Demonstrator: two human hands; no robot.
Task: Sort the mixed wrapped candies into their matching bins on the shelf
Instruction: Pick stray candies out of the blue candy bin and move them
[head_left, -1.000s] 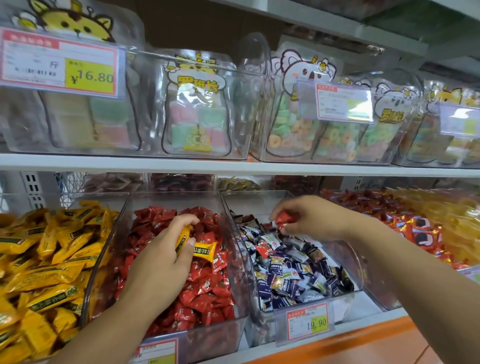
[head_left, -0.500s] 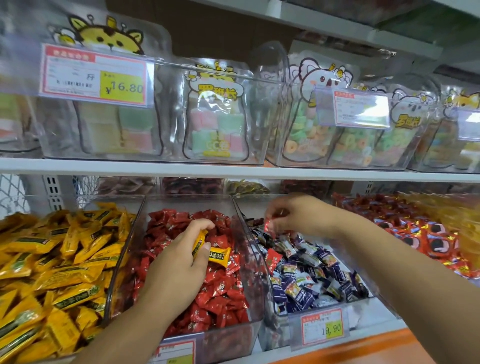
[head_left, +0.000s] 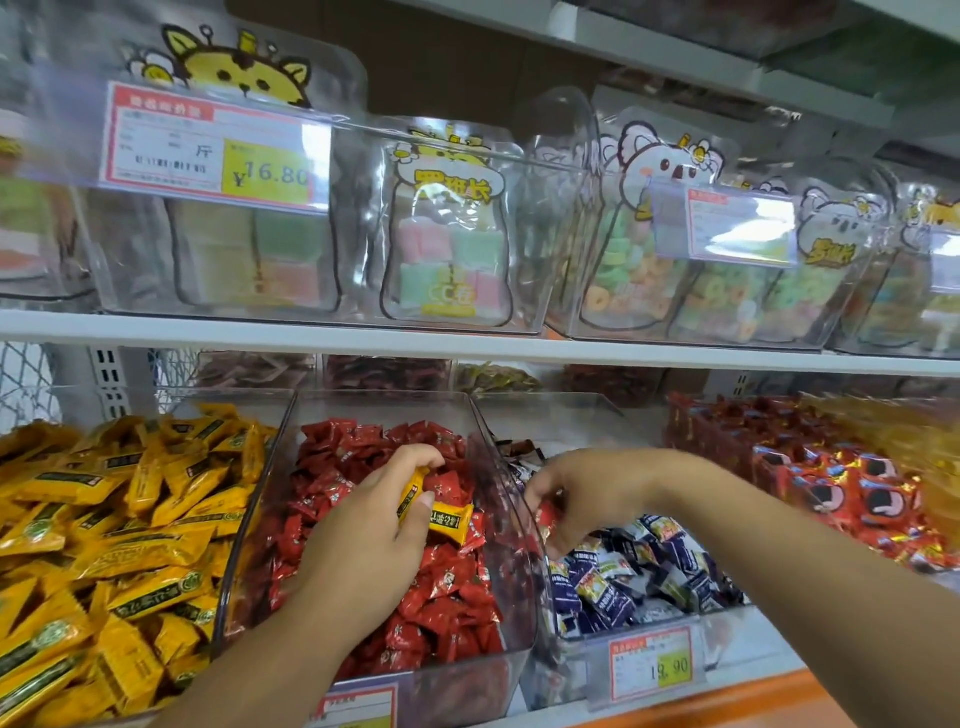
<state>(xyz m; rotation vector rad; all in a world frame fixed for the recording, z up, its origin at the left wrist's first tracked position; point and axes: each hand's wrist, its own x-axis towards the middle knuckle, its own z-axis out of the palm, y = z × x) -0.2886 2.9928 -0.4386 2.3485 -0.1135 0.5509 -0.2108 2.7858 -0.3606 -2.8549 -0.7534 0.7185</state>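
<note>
Left of the red bin (head_left: 441, 691) lies the yellow pile (head_left: 104, 545), where misplaced yellow candies belong. Over the red bin itself the left hand (head_left: 358, 551) holds two yellow strays (head_left: 449, 522). One is tucked under the curled fingers. The other is pinned only by the thumb tip and juts out to the right above the red wrappers. That second hold looks the weaker: a quick swing leftward could shake it loose, and it would drop among the reds or slide down beside the bin's left wall. At the red bin's right wall the right hand (head_left: 587, 493) pinches a red candy (head_left: 545, 519) in curled fingertips, just over the near edge of the blue bin (head_left: 571, 670). The pinch is small and partly hidden, so I cannot tell how firm it is. Released too early, the candy lands among the blue packs right of the red bin. The two hands are near each other over that bin, so moving both at once risks a bump that spills either load.
</note>
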